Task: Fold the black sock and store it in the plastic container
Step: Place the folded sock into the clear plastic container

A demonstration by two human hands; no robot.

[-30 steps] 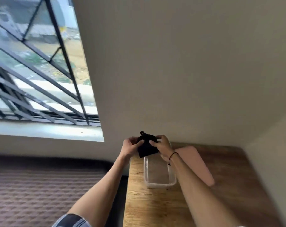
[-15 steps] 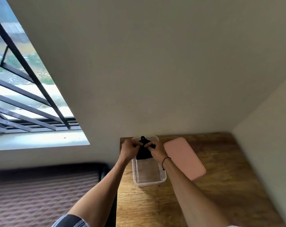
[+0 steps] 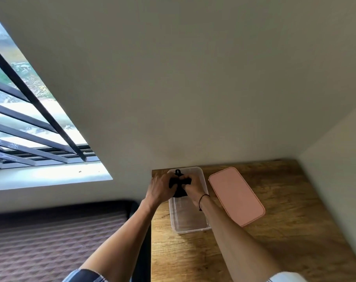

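A bunched black sock (image 3: 179,185) is held between both hands over the far half of a clear plastic container (image 3: 190,227) that stands open on the wooden table (image 3: 275,241). My left hand (image 3: 159,189) grips the sock's left side and my right hand (image 3: 193,186), with a black band on its wrist, grips the right side. A small loop of the sock sticks up above my fingers. Whether the sock touches the container's floor is hidden by my hands.
A pink lid (image 3: 235,195) lies flat on the table just right of the container. Walls close the table's far side and right side. A dark patterned mattress (image 3: 57,241) lies left of the table, under a barred window (image 3: 30,129).
Both hands have lowered the sock from above the container's far rim down into its far end, bunching it tighter. The camera has tilted, so the table shows more fully.
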